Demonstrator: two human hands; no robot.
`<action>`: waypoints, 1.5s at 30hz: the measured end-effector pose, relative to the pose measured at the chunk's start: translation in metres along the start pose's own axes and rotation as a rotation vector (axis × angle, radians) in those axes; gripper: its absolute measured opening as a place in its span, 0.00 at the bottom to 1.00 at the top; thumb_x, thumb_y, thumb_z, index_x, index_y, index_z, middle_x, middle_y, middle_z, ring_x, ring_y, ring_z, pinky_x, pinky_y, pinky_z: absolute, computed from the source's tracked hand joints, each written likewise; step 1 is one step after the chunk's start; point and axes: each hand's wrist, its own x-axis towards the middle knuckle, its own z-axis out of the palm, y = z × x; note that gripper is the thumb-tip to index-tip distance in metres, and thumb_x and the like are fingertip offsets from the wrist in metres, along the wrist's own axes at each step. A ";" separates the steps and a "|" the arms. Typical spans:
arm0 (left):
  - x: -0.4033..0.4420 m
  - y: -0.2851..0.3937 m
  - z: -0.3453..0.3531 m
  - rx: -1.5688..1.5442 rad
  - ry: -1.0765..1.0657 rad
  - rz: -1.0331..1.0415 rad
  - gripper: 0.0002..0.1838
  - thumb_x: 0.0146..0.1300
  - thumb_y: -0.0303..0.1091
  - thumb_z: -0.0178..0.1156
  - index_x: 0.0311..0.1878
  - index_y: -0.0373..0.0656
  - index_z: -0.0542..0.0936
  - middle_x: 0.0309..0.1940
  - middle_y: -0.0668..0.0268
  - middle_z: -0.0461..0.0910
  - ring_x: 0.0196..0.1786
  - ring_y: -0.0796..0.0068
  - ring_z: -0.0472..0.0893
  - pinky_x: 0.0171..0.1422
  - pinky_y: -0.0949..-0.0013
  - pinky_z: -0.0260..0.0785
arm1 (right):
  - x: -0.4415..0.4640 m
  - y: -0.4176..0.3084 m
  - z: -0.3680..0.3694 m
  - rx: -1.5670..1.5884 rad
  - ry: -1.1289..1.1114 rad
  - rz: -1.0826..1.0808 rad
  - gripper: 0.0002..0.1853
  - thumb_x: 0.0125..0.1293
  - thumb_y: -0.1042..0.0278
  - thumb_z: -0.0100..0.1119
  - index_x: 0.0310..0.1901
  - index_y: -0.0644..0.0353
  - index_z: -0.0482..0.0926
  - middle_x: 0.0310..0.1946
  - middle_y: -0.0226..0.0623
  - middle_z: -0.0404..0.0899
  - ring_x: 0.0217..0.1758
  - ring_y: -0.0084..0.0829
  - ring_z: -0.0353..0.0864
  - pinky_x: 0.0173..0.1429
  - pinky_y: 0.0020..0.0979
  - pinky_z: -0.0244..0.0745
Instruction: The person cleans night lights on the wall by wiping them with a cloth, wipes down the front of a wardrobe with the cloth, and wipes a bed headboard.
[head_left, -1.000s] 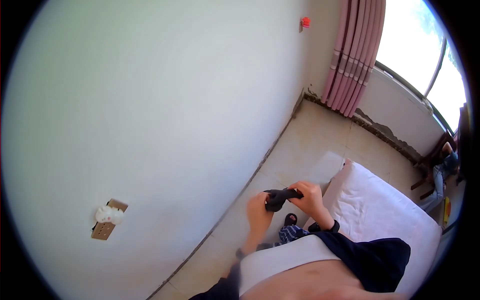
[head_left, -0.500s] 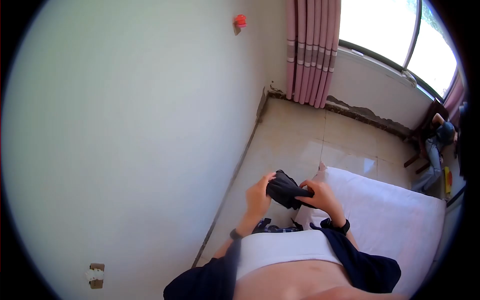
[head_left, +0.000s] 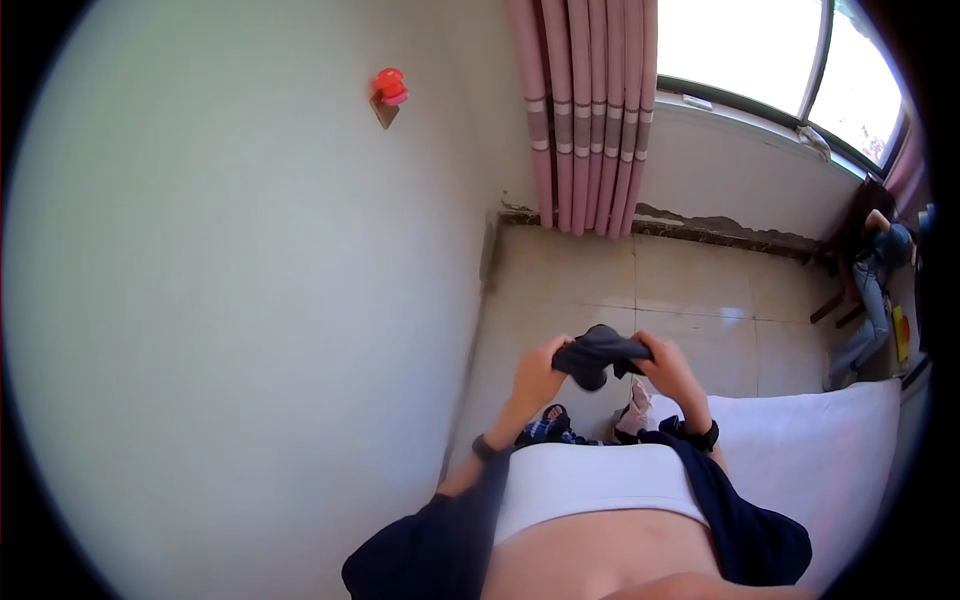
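Wall (head_left: 250, 300), huge, left of left hand (head_left: 538, 372). Bed (head_left: 805, 435) low, to right of right hand (head_left: 668, 366). Curtain (head_left: 590, 110) beyond both. And here's cloth (head_left: 598, 350), dark, bunched, up in air between them! Left hand gripping one side, right hand pinching other. Handles best like so: grips near edges, pull gentle, even, neither side slipping.

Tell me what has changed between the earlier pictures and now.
The head view has turned right: the pink curtain sits further left in the picture, and the wall outlet has gone out of view. The dark cloth, spread broader half a second ago, is now more bunched. Unchanged: the left hand and right hand both hold it.
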 end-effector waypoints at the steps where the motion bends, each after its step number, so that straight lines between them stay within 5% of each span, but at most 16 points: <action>1: 0.029 0.000 -0.002 -0.049 -0.023 0.005 0.10 0.52 0.34 0.60 0.38 0.45 0.77 0.30 0.55 0.79 0.35 0.51 0.78 0.36 0.63 0.68 | 0.023 -0.002 -0.011 0.033 0.050 -0.036 0.11 0.53 0.74 0.58 0.39 0.63 0.74 0.30 0.49 0.78 0.33 0.49 0.76 0.38 0.35 0.71; 6: 0.129 0.004 -0.017 -0.049 -0.002 0.117 0.08 0.51 0.31 0.59 0.36 0.42 0.75 0.29 0.54 0.77 0.34 0.50 0.77 0.34 0.64 0.66 | 0.114 0.013 -0.028 0.225 0.199 -0.096 0.13 0.51 0.78 0.60 0.40 0.65 0.71 0.32 0.43 0.78 0.34 0.34 0.77 0.39 0.31 0.70; 9: 0.178 -0.017 -0.032 -0.085 0.085 0.195 0.08 0.51 0.31 0.59 0.34 0.41 0.74 0.30 0.55 0.76 0.35 0.54 0.77 0.37 0.66 0.66 | 0.173 0.027 -0.017 0.433 0.082 -0.064 0.16 0.52 0.74 0.63 0.44 0.64 0.73 0.38 0.38 0.78 0.42 0.29 0.77 0.47 0.30 0.71; 13: 0.256 -0.081 -0.053 -0.206 0.376 0.204 0.07 0.54 0.31 0.56 0.34 0.38 0.73 0.35 0.60 0.75 0.39 0.67 0.75 0.43 0.70 0.65 | 0.320 0.018 -0.019 0.397 -0.459 -0.270 0.25 0.55 0.66 0.65 0.54 0.65 0.71 0.45 0.37 0.77 0.53 0.29 0.74 0.59 0.29 0.66; 18: 0.307 -0.084 -0.095 -0.432 0.652 -0.083 0.14 0.56 0.37 0.55 0.41 0.37 0.72 0.39 0.62 0.76 0.42 0.78 0.74 0.48 0.75 0.66 | 0.490 -0.011 0.014 0.762 -0.456 -0.427 0.17 0.66 0.66 0.53 0.53 0.65 0.70 0.45 0.35 0.76 0.51 0.26 0.73 0.57 0.29 0.67; 21: 0.328 -0.095 -0.122 0.012 0.858 0.090 0.12 0.62 0.33 0.51 0.45 0.37 0.71 0.41 0.64 0.75 0.42 0.75 0.77 0.50 0.71 0.70 | 0.584 -0.055 0.058 0.848 -0.451 -0.495 0.15 0.69 0.69 0.48 0.55 0.63 0.69 0.40 0.33 0.75 0.44 0.22 0.73 0.51 0.26 0.68; 22: 0.336 -0.092 -0.128 -0.069 0.945 0.072 0.13 0.60 0.32 0.53 0.46 0.37 0.70 0.40 0.63 0.76 0.42 0.76 0.77 0.49 0.72 0.70 | 0.609 -0.071 0.076 0.880 -0.449 -0.524 0.16 0.69 0.69 0.48 0.56 0.63 0.68 0.38 0.32 0.74 0.42 0.21 0.72 0.50 0.25 0.68; 24: 0.343 -0.079 -0.134 -0.239 1.122 0.028 0.17 0.57 0.30 0.57 0.48 0.37 0.67 0.39 0.62 0.77 0.42 0.77 0.77 0.48 0.75 0.69 | 0.634 -0.106 0.104 0.998 -0.463 -0.571 0.18 0.69 0.69 0.48 0.59 0.61 0.67 0.36 0.30 0.73 0.40 0.20 0.72 0.49 0.24 0.69; 28: 0.361 -0.059 -0.149 -0.103 1.257 -0.060 0.17 0.57 0.27 0.57 0.50 0.37 0.68 0.41 0.61 0.77 0.43 0.74 0.77 0.49 0.73 0.70 | 0.653 -0.151 0.132 1.145 -0.535 -0.592 0.19 0.69 0.69 0.48 0.61 0.60 0.66 0.36 0.29 0.72 0.40 0.20 0.71 0.50 0.25 0.69; 31: 0.357 -0.087 -0.168 0.245 1.146 -0.070 0.15 0.57 0.27 0.57 0.48 0.37 0.72 0.41 0.62 0.77 0.44 0.73 0.77 0.50 0.73 0.69 | 0.648 -0.163 0.141 1.142 -0.484 -0.520 0.19 0.69 0.70 0.47 0.61 0.59 0.65 0.38 0.29 0.72 0.41 0.20 0.72 0.51 0.26 0.69; 38: 0.363 -0.104 -0.185 0.027 1.059 -0.130 0.14 0.57 0.28 0.55 0.46 0.36 0.73 0.41 0.62 0.77 0.46 0.74 0.77 0.52 0.73 0.68 | 0.651 -0.168 0.164 1.342 -0.333 -0.468 0.10 0.67 0.75 0.50 0.49 0.61 0.71 0.54 0.35 0.73 0.50 0.22 0.72 0.53 0.28 0.69; 45: 0.362 -0.118 -0.199 -0.011 0.937 -0.060 0.15 0.56 0.30 0.56 0.46 0.36 0.74 0.42 0.62 0.77 0.46 0.73 0.77 0.53 0.73 0.67 | 0.653 -0.166 0.173 1.336 -0.262 -0.439 0.07 0.69 0.71 0.49 0.47 0.59 0.71 0.54 0.33 0.73 0.50 0.20 0.71 0.55 0.29 0.68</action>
